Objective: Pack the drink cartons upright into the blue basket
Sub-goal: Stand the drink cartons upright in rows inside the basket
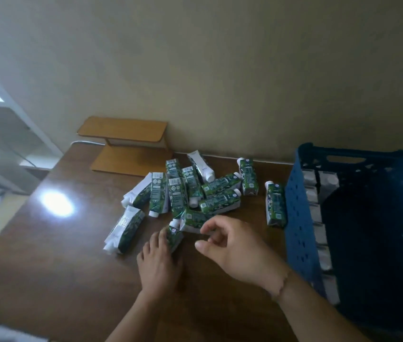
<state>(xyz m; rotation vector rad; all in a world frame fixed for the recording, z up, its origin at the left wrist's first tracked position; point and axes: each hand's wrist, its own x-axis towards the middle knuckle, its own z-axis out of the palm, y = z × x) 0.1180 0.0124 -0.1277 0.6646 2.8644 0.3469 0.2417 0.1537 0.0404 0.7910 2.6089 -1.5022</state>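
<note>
A heap of green-and-white drink cartons (pixel 196 191) is seen lying on the dark wooden table (pixel 47 255), most of them tipped on their sides and overlapping near the wall. One carton (pixel 124 230) is set apart at the left edge of the heap, lying flat, cap toward the near side. Another carton (pixel 275 204) is stood close against the outer wall of the blue basket (pixel 299 218), and one more (pixel 248 176) is stood upright behind it, near the wall.

The left hand (pixel 158 265) is laid palm down on the table, and its fingers are wrapped over a small carton (pixel 174 236) at the near edge of the heap; that carton is gripped at its lower end and is tilted. The right hand (pixel 235 248) is held just above the table beside it, loosely half open, thumb and fingers curled, with nothing held in it; its fingertips are brought close to a carton (pixel 193 219) lying flat at the front of the heap, though contact cannot be made out.

The basket is placed at the right side of the table. Along its left inner wall a row of cartons (pixel 319 233) is packed upright, white tops showing, with a second one begun at the far end. A small wooden shelf (pixel 124 134) is seen against the wall behind.
</note>
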